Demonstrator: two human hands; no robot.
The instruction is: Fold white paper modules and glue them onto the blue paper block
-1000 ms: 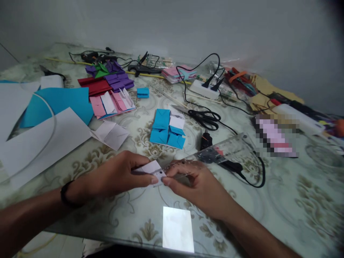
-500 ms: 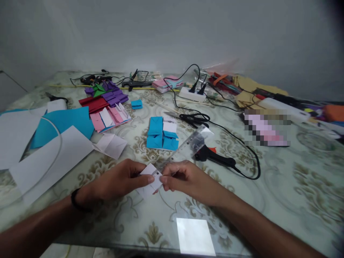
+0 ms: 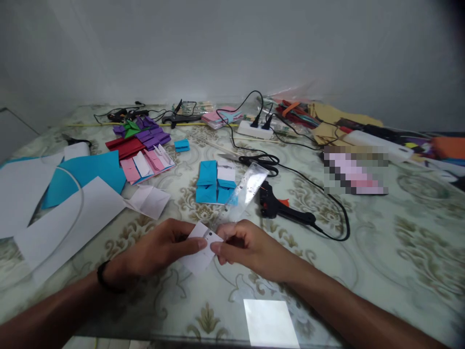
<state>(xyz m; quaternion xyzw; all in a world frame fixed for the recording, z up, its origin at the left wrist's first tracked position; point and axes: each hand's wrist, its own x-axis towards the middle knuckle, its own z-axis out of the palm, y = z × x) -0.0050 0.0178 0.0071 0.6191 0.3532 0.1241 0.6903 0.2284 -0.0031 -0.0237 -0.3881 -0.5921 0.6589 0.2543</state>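
Between my two hands is a small piece of white paper (image 3: 198,261), with the end of a clear plastic ruler (image 3: 241,191) lying against it. My left hand (image 3: 165,245) pinches the paper and ruler end, thumb on top. My right hand (image 3: 247,247) is closed at the paper's right edge with the thumb on top, the ruler passing by its fingers. The ruler slants away to the upper right, its far end near the glue gun (image 3: 286,208). Just beyond my hands lie folded blue and white paper pieces (image 3: 208,174).
Black scissors (image 3: 259,162) lie behind the ruler. A glue-gun cord runs to a white power strip (image 3: 254,130). Large white sheets (image 3: 78,223) and blue paper (image 3: 85,172) cover the left side. Folded pink (image 3: 152,160), red and purple pieces sit behind them. A bright white square (image 3: 271,322) shows at the front edge.
The ruler has swung to a steeper slant, its far end shifting left, and the paper between my hands has turned slightly. Both hands keep their grip. The camera view has shifted a little.
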